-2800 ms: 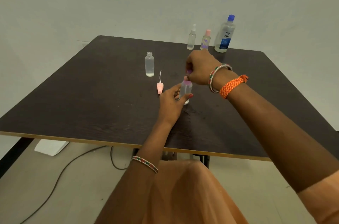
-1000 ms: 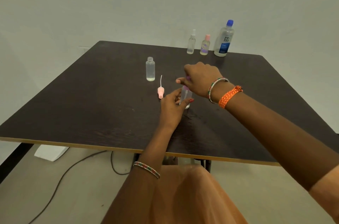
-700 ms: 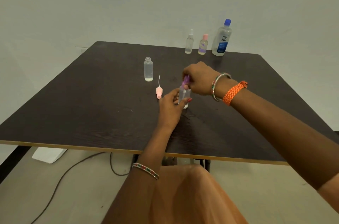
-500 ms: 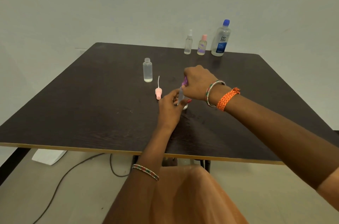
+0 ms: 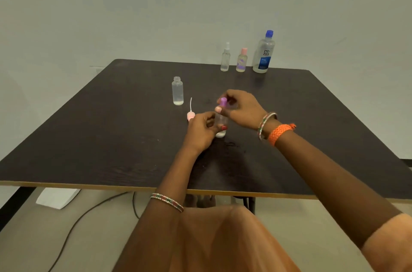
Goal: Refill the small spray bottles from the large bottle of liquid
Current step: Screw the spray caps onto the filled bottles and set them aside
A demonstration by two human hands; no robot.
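At the centre of the frame, a seated person works over a dark table, both hands on one small clear spray bottle that stands upright on the tabletop. The left hand curls round the bottle's body, a red-painted thumbnail showing against the plastic. The right hand comes in from the right and pinches the bottle's purple spray top between thumb and fingers; whether the top is seated on the neck or lifted off it cannot be told, as the area is blurred.

Just left of the left hand lies a pink spray head, its thin white dip tube pointing toward the far edge. Beyond it, up and to the left, stands an uncapped clear bottle with a little liquid at the bottom.

In the upper right of the frame, along the table's far edge, three bottles stand in a row: a clear-capped spray bottle, a pink-capped bottle and, rightmost, the large bottle with a blue cap and blue label.

An orange wristband and a bangle ring the right wrist. Below the table at lower left, a black cable trails across the floor beside a white object.
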